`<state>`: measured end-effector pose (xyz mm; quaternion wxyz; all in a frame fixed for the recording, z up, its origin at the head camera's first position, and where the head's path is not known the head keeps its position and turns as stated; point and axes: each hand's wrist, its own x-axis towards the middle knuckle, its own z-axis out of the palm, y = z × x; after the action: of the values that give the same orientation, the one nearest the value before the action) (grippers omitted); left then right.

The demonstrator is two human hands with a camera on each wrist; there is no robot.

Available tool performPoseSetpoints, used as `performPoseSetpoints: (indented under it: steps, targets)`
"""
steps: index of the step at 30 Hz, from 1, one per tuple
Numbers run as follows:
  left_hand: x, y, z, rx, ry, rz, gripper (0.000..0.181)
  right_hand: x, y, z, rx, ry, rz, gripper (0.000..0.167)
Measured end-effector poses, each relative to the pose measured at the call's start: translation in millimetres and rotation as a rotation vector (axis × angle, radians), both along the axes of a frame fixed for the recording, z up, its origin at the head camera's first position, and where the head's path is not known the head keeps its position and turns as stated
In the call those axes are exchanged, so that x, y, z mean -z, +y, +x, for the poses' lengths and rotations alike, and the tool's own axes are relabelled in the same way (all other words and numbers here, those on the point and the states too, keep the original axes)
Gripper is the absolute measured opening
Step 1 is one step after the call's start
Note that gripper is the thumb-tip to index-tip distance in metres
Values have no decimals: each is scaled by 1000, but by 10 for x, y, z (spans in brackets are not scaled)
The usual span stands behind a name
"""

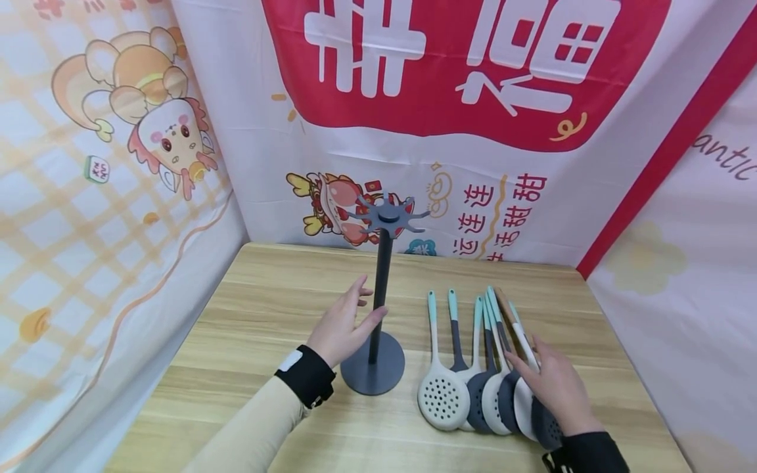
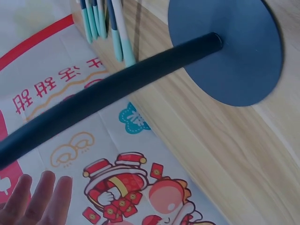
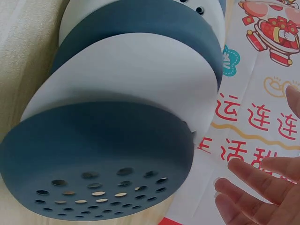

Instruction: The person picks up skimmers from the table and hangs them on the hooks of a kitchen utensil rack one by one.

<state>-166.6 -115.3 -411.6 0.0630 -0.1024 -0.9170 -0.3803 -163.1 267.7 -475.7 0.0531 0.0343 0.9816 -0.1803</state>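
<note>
On the wooden table (image 1: 236,341) before me the dark stand (image 1: 372,381) rises upright on its pole (image 2: 112,93), and just to its right the grey and white utensils (image 1: 443,394) lie overlapping, turquoise-tipped handles (image 1: 432,309) pointing away from me. My left hand (image 1: 340,330) spreads wide beside the pole (whether it touches, I cannot tell), and my right hand (image 1: 558,384), also wide and gripping nothing, is over the rightmost utensils.

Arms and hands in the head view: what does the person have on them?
The left hand is bare, with a black wristband bearing a whitish patch, and a plain cream sleeve. The right hand is bare too, with another black band; its sleeve is out of frame.
</note>
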Motion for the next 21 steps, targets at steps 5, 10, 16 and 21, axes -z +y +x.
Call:
performPoseSetpoints:
  steps: [5,10,16,21]
  targets:
    - [-15,72,-13,21,-6,37,76,69,24,2,-5,33,-2,99]
    - [-20,130,-26,29,19,69,73,184,63,17,2,48,11,97]
    - [-46,176,-35,48,56,93,69,268,116,6,31,17,5,97]
    - [-60,206,-42,53,50,118,66,301,162,-11,91,-77,-28,99]
